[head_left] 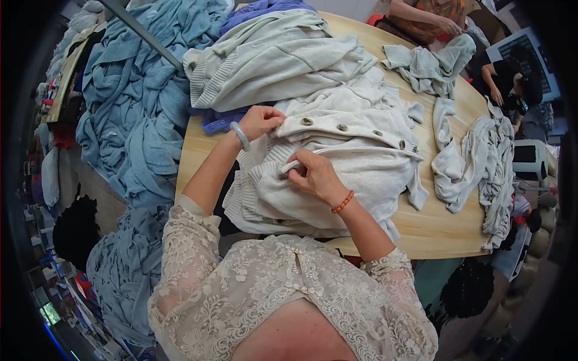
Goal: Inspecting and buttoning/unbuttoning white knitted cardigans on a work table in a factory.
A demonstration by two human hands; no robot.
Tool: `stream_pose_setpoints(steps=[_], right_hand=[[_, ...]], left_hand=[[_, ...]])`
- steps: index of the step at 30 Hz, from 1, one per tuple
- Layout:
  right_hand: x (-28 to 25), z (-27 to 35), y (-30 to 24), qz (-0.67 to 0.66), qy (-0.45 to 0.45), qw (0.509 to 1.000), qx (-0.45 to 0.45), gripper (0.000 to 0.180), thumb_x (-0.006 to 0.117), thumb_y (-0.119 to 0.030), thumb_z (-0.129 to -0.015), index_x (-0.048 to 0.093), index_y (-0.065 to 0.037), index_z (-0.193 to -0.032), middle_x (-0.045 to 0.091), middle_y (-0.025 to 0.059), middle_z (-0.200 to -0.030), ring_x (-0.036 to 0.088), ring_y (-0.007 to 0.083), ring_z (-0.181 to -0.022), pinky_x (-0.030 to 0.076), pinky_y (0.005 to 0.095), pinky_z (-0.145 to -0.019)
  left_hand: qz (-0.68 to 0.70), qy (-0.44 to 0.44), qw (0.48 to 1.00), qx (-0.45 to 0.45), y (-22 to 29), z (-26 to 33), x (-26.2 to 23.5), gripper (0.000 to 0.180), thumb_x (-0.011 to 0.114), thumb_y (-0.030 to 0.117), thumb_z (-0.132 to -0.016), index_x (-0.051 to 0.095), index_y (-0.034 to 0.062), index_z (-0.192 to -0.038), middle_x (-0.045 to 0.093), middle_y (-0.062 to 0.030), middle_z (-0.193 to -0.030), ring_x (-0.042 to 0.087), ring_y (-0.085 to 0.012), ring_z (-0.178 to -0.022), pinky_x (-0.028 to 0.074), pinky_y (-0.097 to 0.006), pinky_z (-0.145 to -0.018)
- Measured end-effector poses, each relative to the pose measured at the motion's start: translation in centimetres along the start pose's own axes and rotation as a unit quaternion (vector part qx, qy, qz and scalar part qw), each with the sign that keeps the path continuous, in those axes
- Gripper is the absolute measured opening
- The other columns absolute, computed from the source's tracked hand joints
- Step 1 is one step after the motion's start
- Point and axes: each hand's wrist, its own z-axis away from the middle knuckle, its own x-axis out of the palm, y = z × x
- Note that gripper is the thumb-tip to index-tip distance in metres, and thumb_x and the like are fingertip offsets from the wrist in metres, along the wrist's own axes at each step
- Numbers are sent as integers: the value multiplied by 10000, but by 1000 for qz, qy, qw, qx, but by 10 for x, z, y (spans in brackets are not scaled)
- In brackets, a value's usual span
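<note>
A cream knitted cardigan (355,168) lies in front of me on top of other cream knits, its button band (325,127) with several dark buttons running across it. My left hand (263,122) is closed in a pinch at the left end of that band, and a pale bangle circles the wrist. Lower and to the right, my right hand (314,174) has its fingers curled closed on a fold of the same cardigan near its ribbed edge. The fabric within both pinches is partly hidden by the fingers.
Pale knits (277,60) are piled at the back over purple ones (265,7). Blue-grey knits (135,108) heap up at left beneath a metal bar (141,30). More pale garments (451,162) lie along the right side of the wooden table (415,231). Another person's hand (447,25) is across it.
</note>
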Motion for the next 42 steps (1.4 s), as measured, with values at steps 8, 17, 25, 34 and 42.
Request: stream_pose_setpoints(steps=[8,17,25,34,42], right_hand=[[7,18,-4,57,28,997,-40,213,654,-103,-765,562,-46,-948,577,138,-890,609,322,-776,494,413,-668],[6,30,-32,136,193,970,-62,384,694,-77,-730,489,-43,-1053,579,155,-903,622,333,-763,502,414,-646],[-4,41,-23,157,89,984,15,340,691,-171,-760,506,-18,-1001,545,169,-891,615,347,-750,505,421,-658],[-5,40,-7,24,99,995,-20,301,599,-42,-760,591,-12,-1059,575,172,-874,606,324,-774,495,394,-725],[-2,41,-13,6,139,988,-65,256,548,71,-724,594,7,-968,558,170,-842,582,345,-773,472,373,-686]], left_hand=[[-72,15,994,80,4,44,32,217,723,62,-735,653,-2,-930,663,-24,-809,601,-85,-729,509,-238,-672],[138,23,988,59,32,78,65,114,716,39,-819,667,-15,-907,681,-43,-829,599,-67,-689,484,-201,-616],[62,-95,986,124,40,98,72,373,714,41,-814,617,-14,-1170,622,-45,-1052,578,-95,-875,485,-227,-771],[-167,156,938,261,34,112,98,174,589,-19,-804,664,1,-960,647,-134,-870,635,-241,-766,485,-296,-660],[-77,145,967,196,24,110,99,122,573,10,-866,673,4,-934,639,-39,-811,534,-56,-617,410,-210,-548]])
